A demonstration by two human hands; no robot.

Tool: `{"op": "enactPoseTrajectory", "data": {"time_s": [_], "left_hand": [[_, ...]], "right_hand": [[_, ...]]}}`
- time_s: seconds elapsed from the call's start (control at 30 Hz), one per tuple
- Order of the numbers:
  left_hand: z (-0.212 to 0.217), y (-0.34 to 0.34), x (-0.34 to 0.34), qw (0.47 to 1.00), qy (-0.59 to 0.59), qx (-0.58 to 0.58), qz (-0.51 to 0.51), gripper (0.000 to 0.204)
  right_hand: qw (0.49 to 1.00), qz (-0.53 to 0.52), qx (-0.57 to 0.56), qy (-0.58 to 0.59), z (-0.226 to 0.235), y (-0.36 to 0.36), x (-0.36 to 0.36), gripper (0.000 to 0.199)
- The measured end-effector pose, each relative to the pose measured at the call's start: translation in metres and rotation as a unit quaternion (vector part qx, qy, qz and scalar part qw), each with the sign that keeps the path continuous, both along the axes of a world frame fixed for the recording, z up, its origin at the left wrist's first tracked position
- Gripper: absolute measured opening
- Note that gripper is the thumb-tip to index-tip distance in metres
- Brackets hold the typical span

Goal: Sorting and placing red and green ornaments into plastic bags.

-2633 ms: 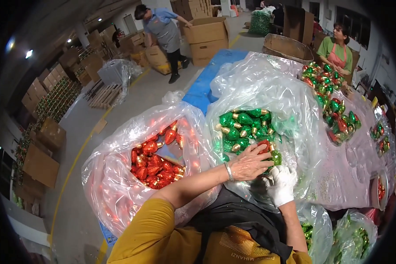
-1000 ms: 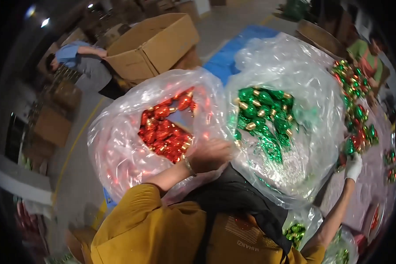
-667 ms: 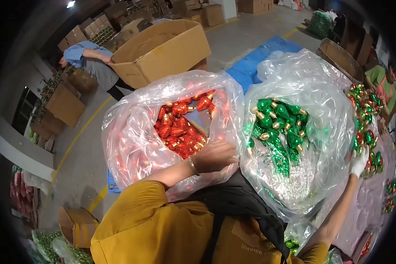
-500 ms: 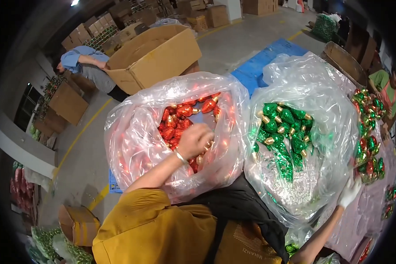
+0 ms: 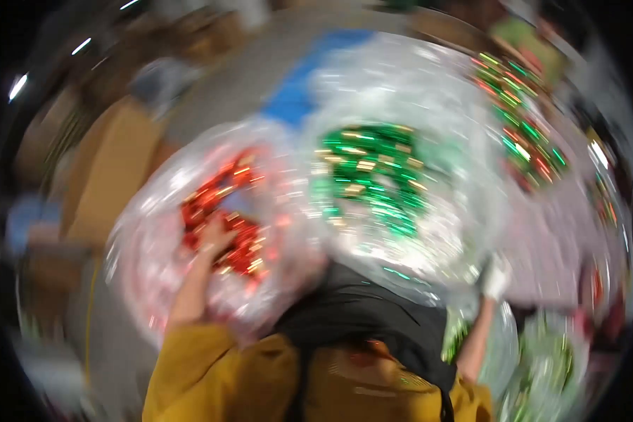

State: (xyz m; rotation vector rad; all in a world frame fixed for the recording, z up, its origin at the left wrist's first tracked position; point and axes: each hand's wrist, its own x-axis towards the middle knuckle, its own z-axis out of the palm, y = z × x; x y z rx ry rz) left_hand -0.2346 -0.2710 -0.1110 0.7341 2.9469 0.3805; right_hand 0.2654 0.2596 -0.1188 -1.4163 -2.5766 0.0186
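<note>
The left grip [image 5: 216, 238], a bare hand, is in the mouth of the left bag [image 5: 144, 260], over the left part of the red bulbs [image 5: 245, 252]. Some of these bulbs lie just right of the grip and others on its far side, all inside that bag. Its fingers reach toward the far right, but whether they are closed on a bulb I cannot tell (everything is smeared by motion). The right grip [image 5: 496, 276], in a white glove, is just beside the near right edge of the right bag [image 5: 464, 176]; whether it is open or closed I cannot tell either.

Both bags are clear, crumpled plastic with wide mouths, set side by side. The right one has green bulbs [image 5: 373, 162] with gold caps, gathered toward its far left part, with paler, shiny plastic on the near side. Two smaller bags, one left [image 5: 503, 344] and one right [image 5: 541, 359], stand at the near right with green things in them.

Red and green bulbs [image 5: 517, 119] lie mixed on the far right of the lilac desk [image 5: 555, 253], near a person in green [image 5: 520, 39]. A brown box [image 5: 109, 169] is at the far left.
</note>
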Motion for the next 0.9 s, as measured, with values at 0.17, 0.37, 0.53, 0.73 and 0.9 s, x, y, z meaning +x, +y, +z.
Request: {"op": "enactPoseTrajectory", "data": {"time_s": [0.17,0.37,0.53,0.73,0.9], "left_hand": [[-0.067,-0.063,-0.1,0.958,-0.144,0.246,0.045,0.049],[-0.1,-0.034,-0.082,0.983,-0.027,0.179,0.015,0.03],[-0.049,0.037,0.004,0.983,-0.112,0.145,-0.012,0.029],[-0.023,0.072,-0.02,0.999,-0.044,-0.023,-0.003,0.031],[-0.001,0.149,-0.072,0.996,0.023,0.057,-0.058,0.03]], "right_hand": [[0.948,0.03,-0.069,0.309,-0.005,-0.018,-0.044,0.021],[0.94,-0.059,-0.084,0.326,0.06,0.013,-0.01,0.024],[0.956,-0.026,0.07,0.285,0.109,0.118,-0.038,0.023],[0.968,-0.086,0.14,0.191,0.166,0.231,-0.098,0.032],[0.908,-0.341,0.125,0.21,0.16,0.284,-0.048,0.031]]}}
